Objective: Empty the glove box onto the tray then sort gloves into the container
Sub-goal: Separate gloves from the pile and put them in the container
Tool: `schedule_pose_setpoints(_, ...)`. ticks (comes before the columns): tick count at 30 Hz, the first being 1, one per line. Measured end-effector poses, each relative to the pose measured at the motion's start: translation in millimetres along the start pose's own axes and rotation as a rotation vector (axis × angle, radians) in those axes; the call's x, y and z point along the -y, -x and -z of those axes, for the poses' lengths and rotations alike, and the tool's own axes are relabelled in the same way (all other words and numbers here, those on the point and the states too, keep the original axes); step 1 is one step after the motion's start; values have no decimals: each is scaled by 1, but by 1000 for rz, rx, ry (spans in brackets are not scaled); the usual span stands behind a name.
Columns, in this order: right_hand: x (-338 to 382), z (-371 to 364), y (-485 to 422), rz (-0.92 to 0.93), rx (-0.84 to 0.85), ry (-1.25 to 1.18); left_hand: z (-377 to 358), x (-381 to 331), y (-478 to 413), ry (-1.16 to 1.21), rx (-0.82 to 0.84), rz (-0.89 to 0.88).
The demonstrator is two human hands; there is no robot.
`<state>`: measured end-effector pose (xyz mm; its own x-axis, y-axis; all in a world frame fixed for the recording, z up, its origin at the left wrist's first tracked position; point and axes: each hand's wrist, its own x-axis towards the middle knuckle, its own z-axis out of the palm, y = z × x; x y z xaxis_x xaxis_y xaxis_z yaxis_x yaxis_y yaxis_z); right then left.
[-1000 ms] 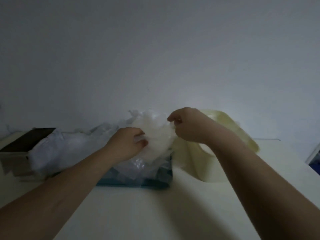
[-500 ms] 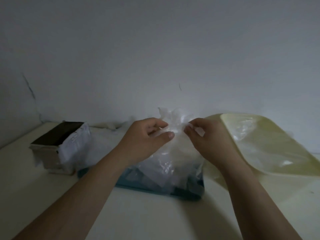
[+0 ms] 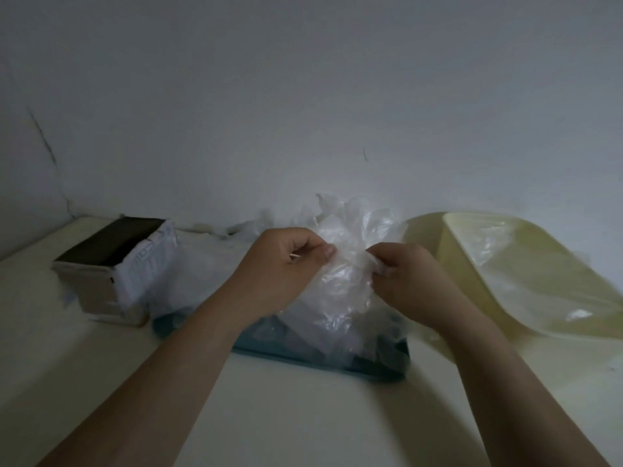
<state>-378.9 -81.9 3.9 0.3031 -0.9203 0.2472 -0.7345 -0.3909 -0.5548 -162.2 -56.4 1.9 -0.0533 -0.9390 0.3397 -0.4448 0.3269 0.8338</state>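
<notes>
Head view: the left hand (image 3: 286, 261) and right hand (image 3: 404, 281) meet above the teal tray (image 3: 337, 367). Each pinches the same clear glove (image 3: 347, 237) between thumb and curled fingers, and the glove is raised off the heap (image 3: 330, 318) lying on the tray. The glove box (image 3: 111, 264) stands left of the tray. Sorting seems underway; next, the glove likely needs pulling free and carrying right to the yellow container (image 3: 539, 298).

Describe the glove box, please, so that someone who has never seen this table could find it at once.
Start at the cream table against the white wall and look to its far left. There, left of the teal tray heaped with clear plastic gloves, stands the rectangular cardboard glove box. It alone is cardboard, with a dark top and a white printed side.
</notes>
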Motion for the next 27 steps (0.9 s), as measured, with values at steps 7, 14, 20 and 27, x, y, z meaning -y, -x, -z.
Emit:
schedule_pose_setpoints(7,-13,-11,-5,-18,-60,56,25,-15,-6,271,-472,32)
schedule_pose_setpoints(14,8,63,28,-48,437,-58,43,-50,13,350,-217,6)
schedule_pose_setpoints(20,39,64,46,109,262,-435,28,-54,21,122,-64,18)
schedule_pose_setpoints(27,41,17,23,100,192,-777,21,-45,21,370,83,12)
